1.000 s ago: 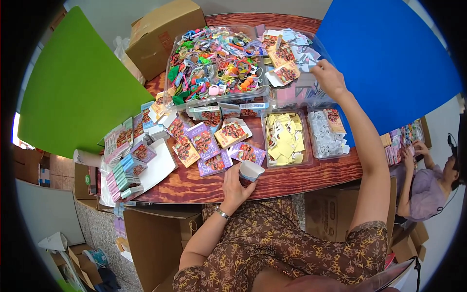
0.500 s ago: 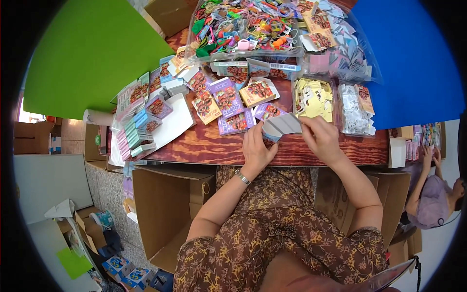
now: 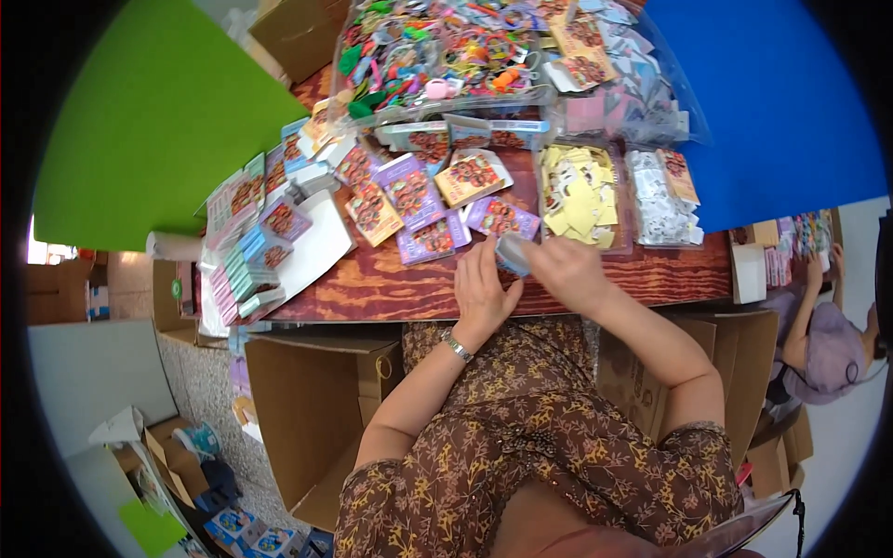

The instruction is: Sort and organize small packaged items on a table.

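Note:
A small light-blue cardboard box [image 3: 511, 258] stands near the table's front edge, between my two hands. My left hand [image 3: 484, 293] is closed around its left side, thumb toward me. At the top of the box my right hand [image 3: 572, 272] has its fingers bent against the grey-white flap; they are slightly blurred and partly hide the box. Just beyond lies a purple box [image 3: 502, 217] with a picture of round brown figures. More purple boxes [image 3: 411, 191], a yellow-orange box [image 3: 474, 177] and another orange box [image 3: 374, 214] lie in a loose pile.
A clear tray of yellow paper pieces [image 3: 579, 197] and one of white pieces [image 3: 654, 206] stand at right. Behind is a large tray of colourful trinkets [image 3: 446, 60]. Stacked small boxes [image 3: 246, 270] are at left. Cardboard cartons [image 3: 312, 409] sit below. Another person [image 3: 823, 344] works far right.
My right hand has moved left onto the top of the box, and the flaps that stood out are now folded in closer. The whole view has shifted slightly.

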Demonstrator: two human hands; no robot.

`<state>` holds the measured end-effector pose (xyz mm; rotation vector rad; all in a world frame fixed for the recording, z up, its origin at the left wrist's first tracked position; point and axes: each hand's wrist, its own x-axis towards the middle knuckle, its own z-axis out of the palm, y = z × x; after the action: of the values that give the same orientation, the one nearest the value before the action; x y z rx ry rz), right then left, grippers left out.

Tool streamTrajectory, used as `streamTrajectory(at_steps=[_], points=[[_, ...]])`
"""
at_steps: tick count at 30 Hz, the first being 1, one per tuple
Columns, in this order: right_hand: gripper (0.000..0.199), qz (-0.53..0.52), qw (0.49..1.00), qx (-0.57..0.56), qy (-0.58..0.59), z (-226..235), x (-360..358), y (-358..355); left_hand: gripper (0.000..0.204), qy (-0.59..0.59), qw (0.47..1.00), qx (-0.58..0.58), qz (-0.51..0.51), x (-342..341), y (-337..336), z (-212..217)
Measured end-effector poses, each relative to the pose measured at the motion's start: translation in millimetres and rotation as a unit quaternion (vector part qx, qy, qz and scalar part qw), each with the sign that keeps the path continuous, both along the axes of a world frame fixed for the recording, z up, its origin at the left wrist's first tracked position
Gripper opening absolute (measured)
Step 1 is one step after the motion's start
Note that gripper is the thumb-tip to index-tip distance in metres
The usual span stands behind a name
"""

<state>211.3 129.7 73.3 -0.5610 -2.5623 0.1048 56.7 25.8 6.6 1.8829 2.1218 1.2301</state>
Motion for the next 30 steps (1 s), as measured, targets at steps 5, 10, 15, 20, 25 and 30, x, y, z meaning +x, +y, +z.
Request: streamTrajectory(at_steps=[5, 10, 15, 20, 25, 30], points=[[0.028, 0.005, 0.998, -0.052, 0.036, -4, 4, 3, 0.091, 0.004, 1.000, -0.001, -0.004, -6, -3, -6], [0.015, -0.173, 0.979, -0.110, -0.008, -10, 49, 79, 0.090, 0.010, 1.000, 0.004, -0.007, -6, -2, -7], [0.027, -0.216, 0.957, -0.109, -0.159, -38, 50, 88, 0.089, 0.003, 1.000, 0.000, -0.007, -10, -1, -10], [0.026, -0.218, 0.939, -0.219, -0.149, -28, 54, 91, 0.090, -0.003, 1.000, 0.001, -0.013, -12, -3, -10], [0.022, -0.241, 0.931, -0.230, -0.146, -26, 69, 93, 0.089, -0.008, 1.000, 0.000, -0.023, -9, 2, -9], [0.013, -0.157, 0.932, -0.324, 0.042, -9, 76, 89, 0.088, -0.001, 1.000, -0.018, -0.014, -12, -3, -4]])
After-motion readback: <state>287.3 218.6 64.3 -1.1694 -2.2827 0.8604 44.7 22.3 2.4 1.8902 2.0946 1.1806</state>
